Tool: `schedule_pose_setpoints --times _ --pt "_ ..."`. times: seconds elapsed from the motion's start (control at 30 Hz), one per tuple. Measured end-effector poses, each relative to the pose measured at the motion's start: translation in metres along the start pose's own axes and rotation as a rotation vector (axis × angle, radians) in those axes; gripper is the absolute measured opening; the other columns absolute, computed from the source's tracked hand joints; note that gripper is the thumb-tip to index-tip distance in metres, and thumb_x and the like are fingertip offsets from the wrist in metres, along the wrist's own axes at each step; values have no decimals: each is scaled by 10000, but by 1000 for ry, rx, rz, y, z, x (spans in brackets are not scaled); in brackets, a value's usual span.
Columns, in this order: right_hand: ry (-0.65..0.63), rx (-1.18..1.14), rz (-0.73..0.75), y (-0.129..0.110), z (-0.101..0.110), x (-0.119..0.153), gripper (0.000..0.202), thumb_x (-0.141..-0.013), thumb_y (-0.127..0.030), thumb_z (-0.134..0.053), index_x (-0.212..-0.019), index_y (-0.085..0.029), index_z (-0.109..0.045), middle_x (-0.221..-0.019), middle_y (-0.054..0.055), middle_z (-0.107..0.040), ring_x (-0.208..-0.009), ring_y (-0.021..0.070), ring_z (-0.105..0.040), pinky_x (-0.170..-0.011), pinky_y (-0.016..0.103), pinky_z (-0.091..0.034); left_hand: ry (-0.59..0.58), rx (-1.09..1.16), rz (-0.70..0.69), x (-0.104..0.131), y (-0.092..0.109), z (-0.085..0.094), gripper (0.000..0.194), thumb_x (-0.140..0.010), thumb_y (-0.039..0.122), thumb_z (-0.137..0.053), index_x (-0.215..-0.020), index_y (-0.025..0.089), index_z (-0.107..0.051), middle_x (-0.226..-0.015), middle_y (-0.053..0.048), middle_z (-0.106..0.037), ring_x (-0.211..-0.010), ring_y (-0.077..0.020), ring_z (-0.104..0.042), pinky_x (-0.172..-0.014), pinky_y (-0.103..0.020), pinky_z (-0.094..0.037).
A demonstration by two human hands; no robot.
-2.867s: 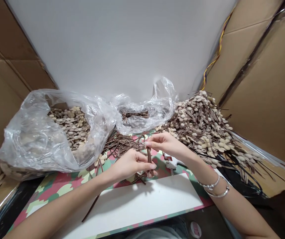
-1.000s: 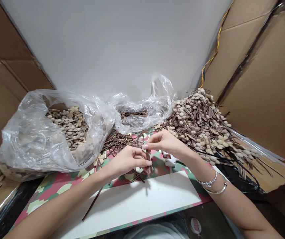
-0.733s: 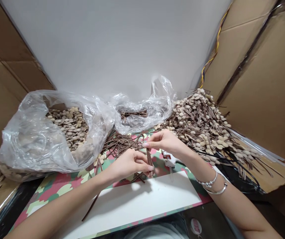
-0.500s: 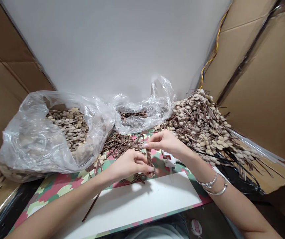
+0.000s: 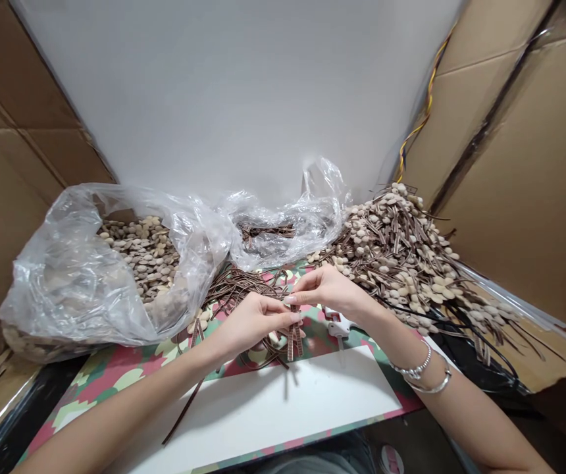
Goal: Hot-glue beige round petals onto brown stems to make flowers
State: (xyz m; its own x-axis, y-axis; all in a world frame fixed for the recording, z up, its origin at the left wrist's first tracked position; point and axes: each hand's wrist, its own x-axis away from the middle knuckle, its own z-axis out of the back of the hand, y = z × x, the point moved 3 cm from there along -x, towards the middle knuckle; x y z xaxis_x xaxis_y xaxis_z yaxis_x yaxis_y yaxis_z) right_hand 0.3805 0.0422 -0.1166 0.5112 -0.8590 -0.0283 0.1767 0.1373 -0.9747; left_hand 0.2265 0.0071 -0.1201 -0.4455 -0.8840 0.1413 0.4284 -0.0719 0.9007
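Brown ribbon strips with light stitching (image 5: pixel 294 343) hang from my fingers over the middle of the patterned mat. My left hand (image 5: pixel 258 324) pinches them between thumb and fingers. Just above, my right hand (image 5: pixel 325 289) has its thumb and fingertips closed on the upper end of the same strips. Behind my left hand lies a tangle of loose brown strips (image 5: pixel 241 283). A white glue gun (image 5: pixel 337 326) rests under my right wrist. Beside my left hand is a beige padded piece (image 5: pixel 203 320) with strips attached.
At the left, a clear plastic bag (image 5: pixel 70 276) holds many beige padded pieces (image 5: pixel 152 260). Another plastic bag (image 5: pixel 283 247) with brown strips stands behind. A large heap of pieces with strips (image 5: pixel 406 250) is at the right. A white board (image 5: pixel 273 401) lies in front.
My left hand has moved slightly up, with its thumb now higher on the strips. The strips' lower ends now hang apart and straighter. The whole view has shifted slightly.
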Motion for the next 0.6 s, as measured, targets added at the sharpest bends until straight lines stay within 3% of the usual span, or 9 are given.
schedule_pose_setpoints --times 0.2,0.43,0.6 --pt "-6 -15 -30 2 4 -1 228 -603 -365 -757 -747 -191 -732 -750 25 -658 -706 141 -539 -627 254 -397 53 9 -53 0 0 3 354 -735 440 -579 -734 109 -706 -560 -6 -567 -485 -88 -397 -462 -217 -256" --pt "-113 -139 -41 4 -1 1 192 -686 -346 -704 -748 -166 -728 -726 23 -637 -687 126 -507 -626 251 -366 119 126 -79 -1 -1 8 320 -739 411 -600 -812 124 -722 -740 -62 -685 -697 -171 -586 -661 -256 -431" --pt "-22 -335 -69 9 -10 -1 205 -647 -314 -741 -766 -148 -715 -772 34 -635 -707 123 -518 -630 240 -375 176 123 -90 0 -1 9 302 -735 381 -612 -859 132 -730 -763 -54 -705 -725 -191 -607 -677 -260 -442"
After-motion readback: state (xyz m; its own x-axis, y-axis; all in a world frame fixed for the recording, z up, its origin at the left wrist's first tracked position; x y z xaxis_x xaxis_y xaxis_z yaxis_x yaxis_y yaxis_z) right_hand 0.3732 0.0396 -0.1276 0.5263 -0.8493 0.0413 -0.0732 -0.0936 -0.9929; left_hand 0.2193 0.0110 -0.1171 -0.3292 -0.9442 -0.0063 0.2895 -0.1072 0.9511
